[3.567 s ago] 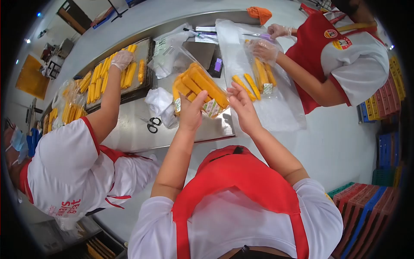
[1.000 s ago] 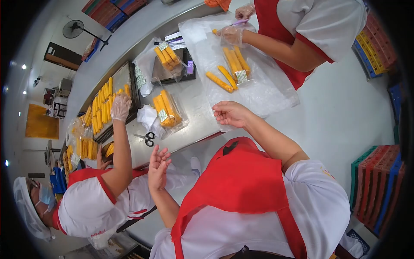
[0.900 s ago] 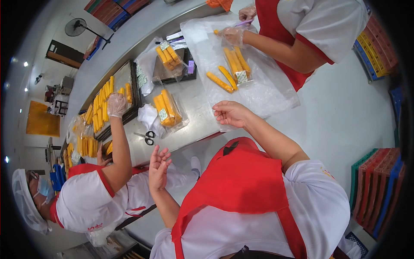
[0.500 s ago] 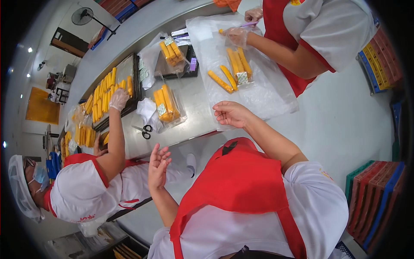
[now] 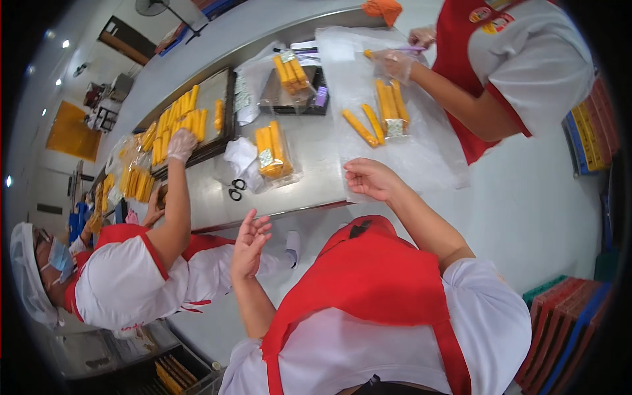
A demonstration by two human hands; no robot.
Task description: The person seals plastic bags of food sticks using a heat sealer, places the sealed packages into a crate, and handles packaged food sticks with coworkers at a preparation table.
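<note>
My left hand [image 5: 250,245] is raised in front of the steel table's near edge, palm turned inward, fingers apart and holding nothing. My right hand [image 5: 370,179] hovers by the near edge of the clear plastic sheet [image 5: 329,56], fingers loosely bent, nothing visible in them. Black-handled scissors [image 5: 237,189] lie nearest my left hand, beside a crumpled white cloth [image 5: 242,161]. Between the hands, further in, lies a clear bag of yellow sticks [image 5: 272,150] with a patterned packet. Beyond my right hand are two loose yellow sticks [image 5: 360,126] and another bagged bundle [image 5: 392,107].
On a black scale [image 5: 273,97] rests another bag of yellow sticks [image 5: 290,72]. At left, a co-worker's gloved hand [image 5: 182,144] touches sticks on a dark tray [image 5: 224,99]. Another co-worker's gloved hand [image 5: 394,64] is at the upper right. Stacked crates [image 5: 559,329] stand lower right.
The view has shifted, so the table and its things appear further right. Both my hands stay raised with little change of pose. The left co-worker's gloved hand has shifted over the tray.
</note>
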